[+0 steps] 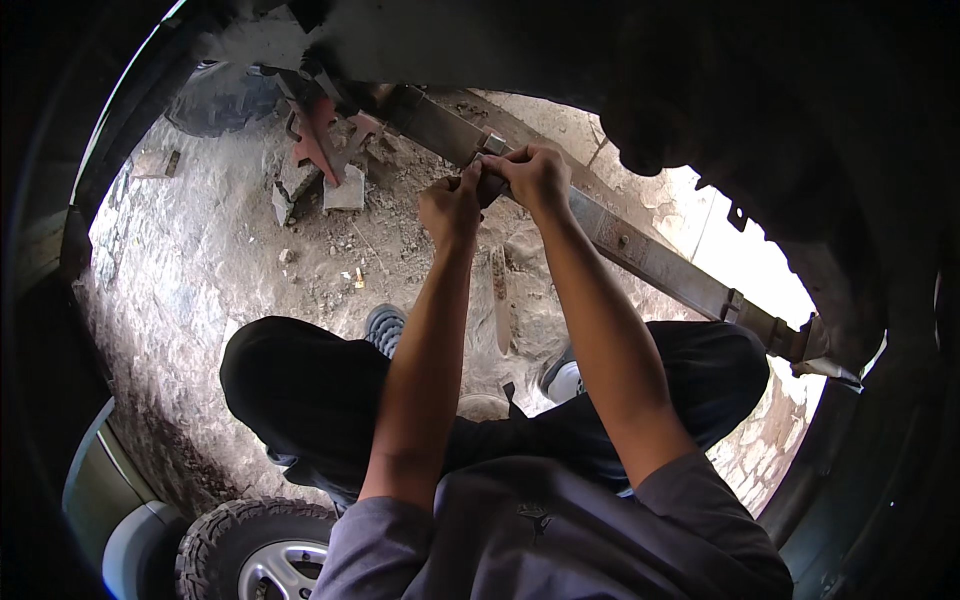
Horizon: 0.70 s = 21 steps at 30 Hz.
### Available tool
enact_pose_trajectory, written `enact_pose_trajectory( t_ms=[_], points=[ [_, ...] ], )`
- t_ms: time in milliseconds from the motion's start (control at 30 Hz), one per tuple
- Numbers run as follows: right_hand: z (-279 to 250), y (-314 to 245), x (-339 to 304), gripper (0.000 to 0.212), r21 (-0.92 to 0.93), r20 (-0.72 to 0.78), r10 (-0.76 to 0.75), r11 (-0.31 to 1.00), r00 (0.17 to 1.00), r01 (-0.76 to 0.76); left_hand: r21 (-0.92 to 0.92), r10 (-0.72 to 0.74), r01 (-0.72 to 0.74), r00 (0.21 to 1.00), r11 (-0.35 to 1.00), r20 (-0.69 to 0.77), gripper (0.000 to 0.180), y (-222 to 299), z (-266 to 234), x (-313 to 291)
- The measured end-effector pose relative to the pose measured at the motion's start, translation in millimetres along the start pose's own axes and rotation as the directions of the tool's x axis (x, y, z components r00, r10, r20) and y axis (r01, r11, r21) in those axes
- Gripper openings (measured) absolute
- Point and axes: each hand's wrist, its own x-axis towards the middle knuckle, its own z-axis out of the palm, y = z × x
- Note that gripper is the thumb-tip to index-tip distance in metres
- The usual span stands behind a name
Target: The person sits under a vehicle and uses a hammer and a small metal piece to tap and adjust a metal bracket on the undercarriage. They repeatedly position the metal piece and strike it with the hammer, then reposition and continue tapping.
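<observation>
We see both hands meeting at the long metal bar (pixel 660 263), just beside the clamp (pixel 493 145) on its upper part, with the fingers of the left hand (pixel 451 208) and the right hand (pixel 535 178) bent inward, close together; we cannot tell what, if anything, they grip. The bar slants from upper left down to the right beyond our knees. Left of it, we see a red stand (pixel 315 140) near a pale block (pixel 345 190).

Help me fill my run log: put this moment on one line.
left hand: at metal bar | right hand: close beside left hand | anything held: cannot tell | red stand: upper left | wheel: lower left
</observation>
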Motion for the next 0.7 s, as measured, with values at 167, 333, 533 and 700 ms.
enact_pose_trajectory(
  t_ms=[167,333,533,700],
  points=[
    [6.3,-9.9,11.7,0.042,0.022,0.045,-0.036,0.999,0.998,0.035,0.022,0.0,-0.001,1.0,1.0,0.004,0.05,-1.7,0.0,16.3],
    [-9.0,-22.9,1.3,0.042,-0.025,0.081,-0.118,0.992,0.99,0.12,-0.051,-0.042,0.043,0.999,0.998,0.022,0.049,-1.9,-4.3,11.1],
    [-16.0,-32.3,-5.5,0.039,0.012,0.102,-0.071,0.997,0.992,0.071,-0.23,-0.106,0.121,0.991,0.966,0.078,0.044,-2.1,-1.3,7.6],
    [-15.8,-33.7,2.4,0.041,-0.014,0.088,-0.054,0.998,0.995,0.055,-0.215,-0.066,0.078,0.996,0.974,0.064,0.043,5.2,0.1,11.5]
  ],
)
